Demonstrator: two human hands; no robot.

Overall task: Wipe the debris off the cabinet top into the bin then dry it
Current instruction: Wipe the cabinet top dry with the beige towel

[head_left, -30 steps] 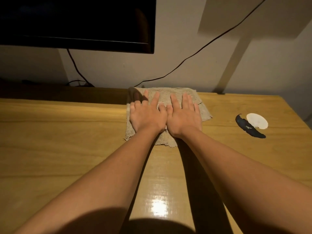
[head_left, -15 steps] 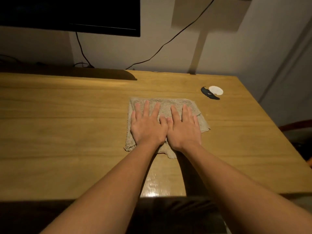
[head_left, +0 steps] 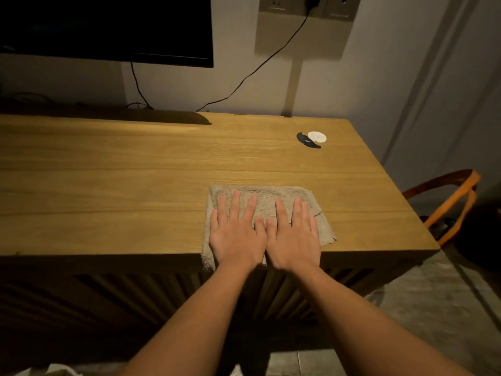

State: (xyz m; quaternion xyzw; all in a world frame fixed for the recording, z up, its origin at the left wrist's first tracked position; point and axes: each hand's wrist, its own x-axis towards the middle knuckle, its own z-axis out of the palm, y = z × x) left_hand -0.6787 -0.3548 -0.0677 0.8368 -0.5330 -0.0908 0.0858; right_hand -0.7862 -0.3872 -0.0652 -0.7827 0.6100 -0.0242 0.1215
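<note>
- Your left hand (head_left: 237,234) and right hand (head_left: 294,236) lie flat side by side on the cloth (head_left: 267,204), fingers straight and spread. The grip is a downward press with open palms; nothing is pinched or curled round.
- The cloth sits at the lower centre of the frame, on the near edge of the cabinet top (head_left: 135,185). Its near left corner hangs over the front lip of that surface, just under your left wrist.
- The step in hand looks like a wiping pass with the cloth at the front edge. Whether this pass is sweeping debris or drying, you cannot tell from here.
- Two bits remain on the surface, well apart from the cloth toward the upper right: a dark curved scrap (head_left: 307,141) touching a pale round piece (head_left: 317,137).
- The next move likely calls for you to keep both palms pressed, carry the cloth out to those bits and draw them toward an edge where the bin can catch them.
- No bin is clearly in view. The pale shapes at the bottom left edge are cut off and too dim to name.
- The dark screen (head_left: 105,25) at the upper left throws shadow over the back of the surface, so fine crumbs or damp patches there are hard to make out.
</note>
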